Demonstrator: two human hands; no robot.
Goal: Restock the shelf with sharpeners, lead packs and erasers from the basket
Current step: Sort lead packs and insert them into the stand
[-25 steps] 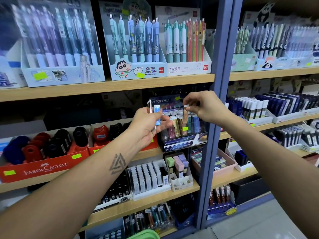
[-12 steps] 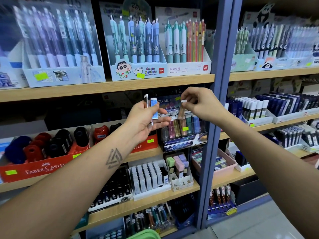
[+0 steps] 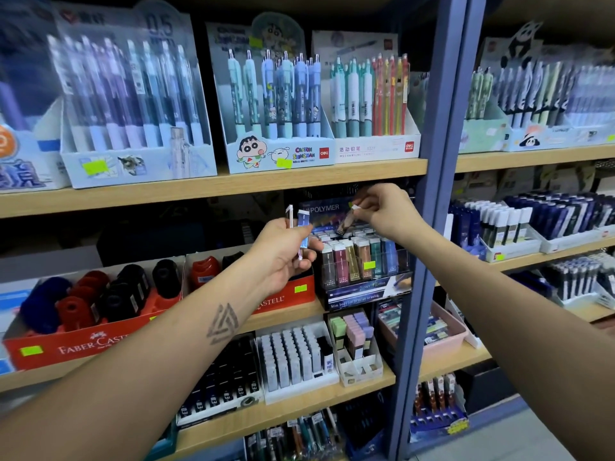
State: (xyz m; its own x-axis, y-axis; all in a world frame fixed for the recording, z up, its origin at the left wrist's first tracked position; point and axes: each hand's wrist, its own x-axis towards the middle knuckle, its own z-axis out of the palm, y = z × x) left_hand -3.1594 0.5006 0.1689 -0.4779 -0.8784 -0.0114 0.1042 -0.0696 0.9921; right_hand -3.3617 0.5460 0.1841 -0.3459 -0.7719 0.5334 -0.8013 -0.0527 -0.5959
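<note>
**Lead pack going into the display**

Head view: the right hand (image 3: 387, 211) pinches a slim lead pack (image 3: 347, 220) by its top end between curled fingers (image 3: 361, 204), tilted, its lower end just above the rows in the lead display (image 3: 361, 261). The left hand (image 3: 283, 251) grips two more packs (image 3: 301, 224) upright, just left of the display. The step looks like slotting packs in. Next, the tilted pack probably needs straightening over an open slot, then lowering.
</note>
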